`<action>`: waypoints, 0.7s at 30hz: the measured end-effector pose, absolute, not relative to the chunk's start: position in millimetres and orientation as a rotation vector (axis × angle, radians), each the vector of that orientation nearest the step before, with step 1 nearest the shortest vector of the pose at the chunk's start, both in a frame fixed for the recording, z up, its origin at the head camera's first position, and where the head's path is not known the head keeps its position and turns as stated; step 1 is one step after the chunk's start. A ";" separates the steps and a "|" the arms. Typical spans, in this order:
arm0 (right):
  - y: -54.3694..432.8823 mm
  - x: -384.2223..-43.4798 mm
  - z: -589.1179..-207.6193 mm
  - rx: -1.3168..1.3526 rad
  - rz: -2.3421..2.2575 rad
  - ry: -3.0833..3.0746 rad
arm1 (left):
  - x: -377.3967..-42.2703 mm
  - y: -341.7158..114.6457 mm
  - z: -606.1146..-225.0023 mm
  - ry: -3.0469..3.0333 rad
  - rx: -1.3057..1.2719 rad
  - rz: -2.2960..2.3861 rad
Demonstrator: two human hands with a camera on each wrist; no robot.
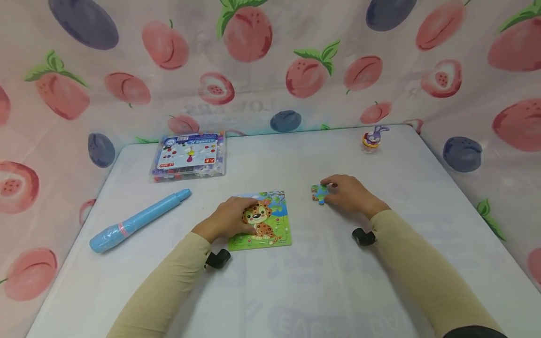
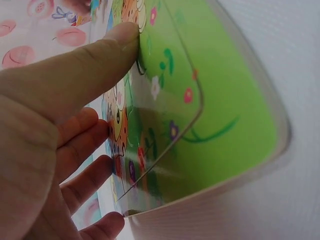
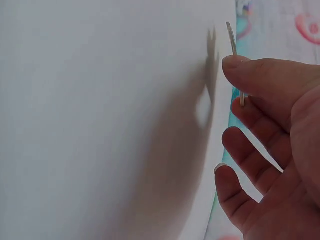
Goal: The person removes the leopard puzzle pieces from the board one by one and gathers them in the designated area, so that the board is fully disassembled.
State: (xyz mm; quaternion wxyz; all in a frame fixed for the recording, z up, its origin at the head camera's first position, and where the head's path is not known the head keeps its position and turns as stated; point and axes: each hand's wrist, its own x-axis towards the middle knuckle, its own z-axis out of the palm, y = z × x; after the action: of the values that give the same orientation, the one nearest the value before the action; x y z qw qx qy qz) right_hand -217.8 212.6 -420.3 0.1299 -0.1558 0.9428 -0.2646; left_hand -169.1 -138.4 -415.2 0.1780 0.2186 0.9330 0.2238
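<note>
Head view: my right hand (image 1: 351, 194) pinches a puzzle piece (image 1: 320, 193) right of the puzzle board (image 1: 284, 238), my left hand (image 1: 230, 218), fingers loosely spread, touches the board's left side; reads as piece-handling, next move likely needing its orientation checked.

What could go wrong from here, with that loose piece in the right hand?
The puzzle piece might slip: the right hand pinches it near one side between thumb and finger, and it appears raised off the table.
The leopard puzzle board could shift or get nudged, as the left hand rests on it.
That hand also covers part of the picture, so it may block access there.
</note>
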 end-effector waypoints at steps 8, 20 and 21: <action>255.2 -211.8 -421.0 -0.354 -0.726 2.757 | -167.6 -137.3 -413.2 2.629 0.586 0.639; 298.0 -204.7 -416.4 -0.202 -0.690 2.759 | -168.6 -136.9 -414.3 2.625 0.583 0.637; 300.4 -204.5 -416.4 -0.195 -0.687 2.754 | -168.5 -136.8 -414.8 2.626 0.580 0.634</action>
State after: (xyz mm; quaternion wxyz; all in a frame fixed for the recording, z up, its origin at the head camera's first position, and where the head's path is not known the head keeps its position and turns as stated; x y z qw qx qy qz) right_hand -204.5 300.4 -416.4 0.1476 -0.0679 0.9574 -0.2387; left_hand -168.5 -136.8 -414.8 0.1881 0.2060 0.9335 0.2253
